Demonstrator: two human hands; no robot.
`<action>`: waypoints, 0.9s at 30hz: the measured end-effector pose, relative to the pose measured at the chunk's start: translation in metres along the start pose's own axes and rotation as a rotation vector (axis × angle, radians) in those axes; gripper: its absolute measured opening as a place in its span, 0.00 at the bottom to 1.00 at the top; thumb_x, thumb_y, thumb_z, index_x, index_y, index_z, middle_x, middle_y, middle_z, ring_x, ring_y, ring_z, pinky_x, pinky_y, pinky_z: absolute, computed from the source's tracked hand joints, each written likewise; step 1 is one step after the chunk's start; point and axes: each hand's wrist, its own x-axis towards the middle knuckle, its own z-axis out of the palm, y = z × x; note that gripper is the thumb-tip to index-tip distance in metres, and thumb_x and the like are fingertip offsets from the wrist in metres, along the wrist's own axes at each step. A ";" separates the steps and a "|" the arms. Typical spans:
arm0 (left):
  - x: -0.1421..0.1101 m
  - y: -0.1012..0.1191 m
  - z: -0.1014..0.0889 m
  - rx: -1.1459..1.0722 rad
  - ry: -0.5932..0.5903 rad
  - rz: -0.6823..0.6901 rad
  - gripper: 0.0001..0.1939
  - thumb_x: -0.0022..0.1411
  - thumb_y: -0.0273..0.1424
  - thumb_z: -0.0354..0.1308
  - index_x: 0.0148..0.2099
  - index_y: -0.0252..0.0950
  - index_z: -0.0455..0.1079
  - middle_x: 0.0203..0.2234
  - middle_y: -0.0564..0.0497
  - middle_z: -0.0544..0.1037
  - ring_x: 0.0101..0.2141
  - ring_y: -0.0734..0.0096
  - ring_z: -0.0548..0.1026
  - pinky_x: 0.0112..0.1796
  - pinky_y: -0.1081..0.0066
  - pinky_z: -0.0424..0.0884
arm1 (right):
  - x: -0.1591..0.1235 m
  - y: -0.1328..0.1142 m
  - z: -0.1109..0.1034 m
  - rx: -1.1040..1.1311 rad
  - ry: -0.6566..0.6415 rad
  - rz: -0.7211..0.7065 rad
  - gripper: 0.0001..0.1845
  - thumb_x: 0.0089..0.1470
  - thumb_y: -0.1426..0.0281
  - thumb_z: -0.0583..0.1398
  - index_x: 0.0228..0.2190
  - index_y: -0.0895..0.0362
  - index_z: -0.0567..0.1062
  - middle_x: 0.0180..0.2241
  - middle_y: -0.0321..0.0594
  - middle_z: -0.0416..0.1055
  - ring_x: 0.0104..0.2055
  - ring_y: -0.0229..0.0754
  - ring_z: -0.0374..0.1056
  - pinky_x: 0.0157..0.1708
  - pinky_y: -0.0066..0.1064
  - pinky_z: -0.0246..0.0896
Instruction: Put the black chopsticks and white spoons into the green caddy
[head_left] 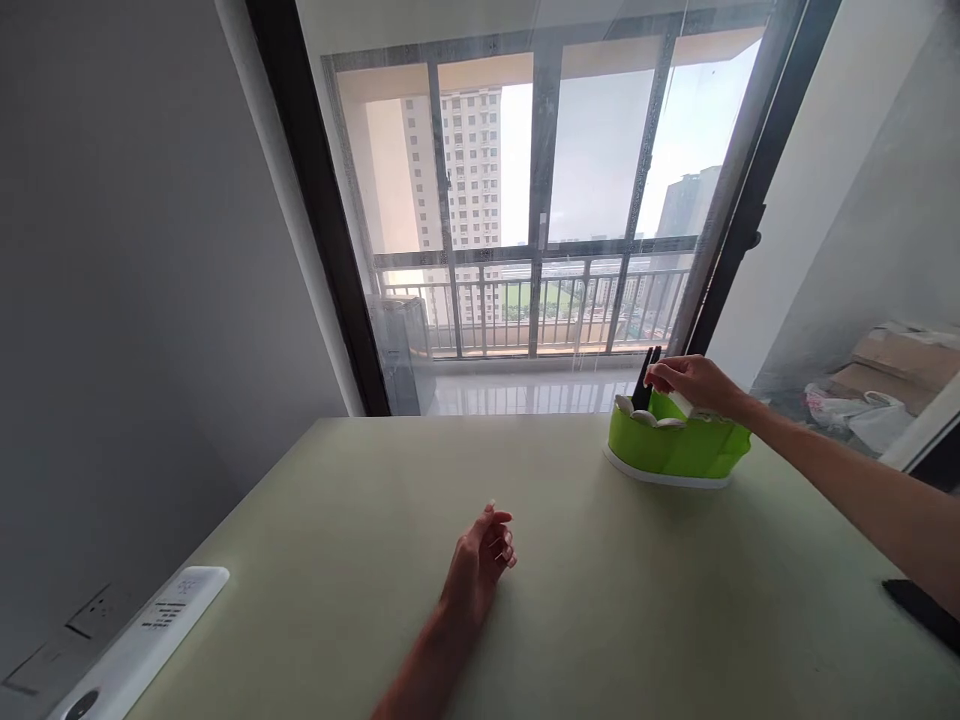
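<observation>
My right hand (pixel 694 385) reaches out over a lime-green holder (pixel 675 450) with a white base at the far right of the pale green table (pixel 337 540). Its fingers are pinched on the tops of dark, thin utensils (pixel 646 380) that stand upright in the holder's left end. White rounded pieces (pixel 645 415) show inside the holder. My left hand (pixel 480 560) rests on the table's middle, fingers loosely curled and holding nothing.
A white power strip (pixel 142 640) lies at the table's near left corner by a wall socket (pixel 97 610). A dark flat object (pixel 922 610) lies at the right edge. Behind the table stands a glass balcony door (pixel 540 200); cardboard and bags (pixel 885 380) sit at right.
</observation>
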 end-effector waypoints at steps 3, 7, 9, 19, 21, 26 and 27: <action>0.001 0.000 -0.001 0.002 -0.012 0.003 0.21 0.54 0.48 0.70 0.35 0.34 0.76 0.22 0.55 0.69 0.24 0.77 0.63 0.29 0.71 0.61 | -0.005 -0.018 0.004 -0.054 0.003 0.009 0.28 0.60 0.46 0.53 0.23 0.51 0.77 0.19 0.46 0.73 0.20 0.46 0.66 0.27 0.41 0.60; 0.001 0.000 0.001 -0.012 -0.015 0.007 0.21 0.54 0.48 0.71 0.35 0.34 0.76 0.22 0.55 0.69 0.24 0.77 0.63 0.29 0.71 0.61 | -0.028 -0.060 0.026 -0.099 -0.025 -0.062 0.23 0.63 0.51 0.52 0.28 0.52 0.77 0.24 0.43 0.75 0.22 0.43 0.66 0.28 0.36 0.56; 0.002 0.000 0.001 -0.018 -0.010 -0.001 0.21 0.54 0.48 0.71 0.35 0.34 0.76 0.22 0.55 0.69 0.23 0.77 0.62 0.29 0.71 0.61 | -0.048 -0.082 0.044 -0.091 -0.093 -0.140 0.20 0.63 0.54 0.53 0.27 0.52 0.75 0.26 0.40 0.75 0.25 0.42 0.66 0.31 0.35 0.57; 0.002 0.000 -0.003 0.010 -0.020 0.022 0.22 0.56 0.51 0.68 0.36 0.35 0.77 0.23 0.55 0.68 0.24 0.76 0.63 0.30 0.71 0.63 | -0.143 -0.091 0.148 0.260 -0.290 0.029 0.21 0.60 0.53 0.54 0.22 0.52 0.62 0.21 0.32 0.64 0.24 0.39 0.58 0.26 0.31 0.53; 0.002 -0.001 -0.003 0.004 -0.023 0.027 0.22 0.56 0.51 0.68 0.36 0.35 0.77 0.23 0.55 0.68 0.24 0.76 0.63 0.30 0.71 0.63 | -0.151 -0.086 0.156 0.286 -0.304 0.074 0.22 0.59 0.51 0.54 0.21 0.52 0.61 0.20 0.31 0.61 0.23 0.38 0.56 0.24 0.30 0.51; 0.003 0.000 -0.004 -0.006 -0.034 0.025 0.20 0.57 0.49 0.69 0.36 0.35 0.78 0.23 0.54 0.69 0.24 0.76 0.63 0.29 0.71 0.63 | -0.163 -0.080 0.164 0.346 -0.276 0.179 0.24 0.59 0.49 0.53 0.21 0.52 0.59 0.19 0.30 0.58 0.23 0.38 0.56 0.24 0.30 0.51; 0.003 0.000 -0.004 -0.009 -0.033 0.023 0.20 0.57 0.48 0.69 0.36 0.35 0.78 0.23 0.55 0.69 0.24 0.76 0.62 0.29 0.71 0.62 | -0.165 -0.080 0.164 0.355 -0.266 0.193 0.24 0.59 0.49 0.53 0.22 0.51 0.59 0.19 0.30 0.57 0.23 0.39 0.56 0.24 0.30 0.51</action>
